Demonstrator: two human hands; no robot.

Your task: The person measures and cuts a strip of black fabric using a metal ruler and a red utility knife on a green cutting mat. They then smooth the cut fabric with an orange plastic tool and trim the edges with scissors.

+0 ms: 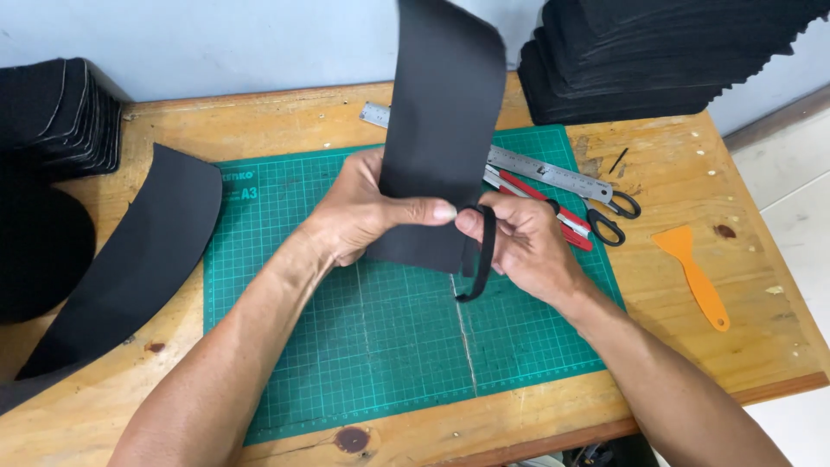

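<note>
Far left I see a black stack (56,112) and a curved black foam piece (138,259) on the wooden table (692,346). Over the green cutting mat (389,346), my left hand (363,212) pinches an upright black sheet (441,130); my right hand (519,242) grips a thin black strip (482,255). The sheet hides part of the steel ruler (545,173). Scissors (609,216) and an orange scraper (696,277) lie right.

The worktop (259,121) is a pale wooden board, lacquered, marked with dark knots, small stains and flecks along its surface and front edge. It stands directly against a plain wall (216,43) painted light blue-grey, matt, with faint scuffs. To the right, beyond the worktop's edge, a floor (791,190) of pale tiles is visible, with a darker skirting strip running where wall and floor meet. Lighting is even and soft, casting only weak shadows.
</note>
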